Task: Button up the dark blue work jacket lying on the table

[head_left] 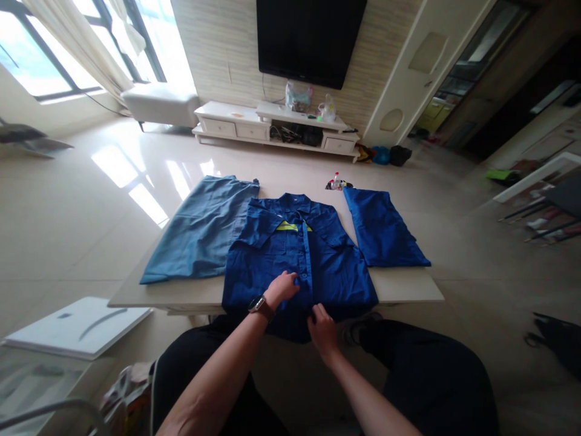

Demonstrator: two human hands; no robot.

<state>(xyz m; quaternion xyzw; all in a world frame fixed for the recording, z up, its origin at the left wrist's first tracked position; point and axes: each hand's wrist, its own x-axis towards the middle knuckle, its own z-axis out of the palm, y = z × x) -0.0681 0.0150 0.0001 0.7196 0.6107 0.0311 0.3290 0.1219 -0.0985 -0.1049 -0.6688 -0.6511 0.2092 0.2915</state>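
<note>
A dark blue work jacket [272, 272] lies spread on the low table [411, 286], its collar at the far side and its hem hanging over the near edge. Yellow-green strips show below the collar, and a buttoned front edge runs down the middle. My left hand [282, 287], with a watch on the wrist, is closed on the cloth left of that front edge. Lower and to the right, my right hand [322, 330] pinches the jacket near its hem. The fingertips of both hands are partly hidden. To the left lies a folded lighter blue garment [200, 230]; a folded dark blue garment [385, 227] lies to the right.
Small red-capped bottles [336, 180] stand at the table's far edge. A white flat box [77, 327] rests at the lower left. Beyond are a white TV cabinet [220, 127], a wall television [311, 39] and a pale bench [161, 103]. A chair [560, 203] stands far right.
</note>
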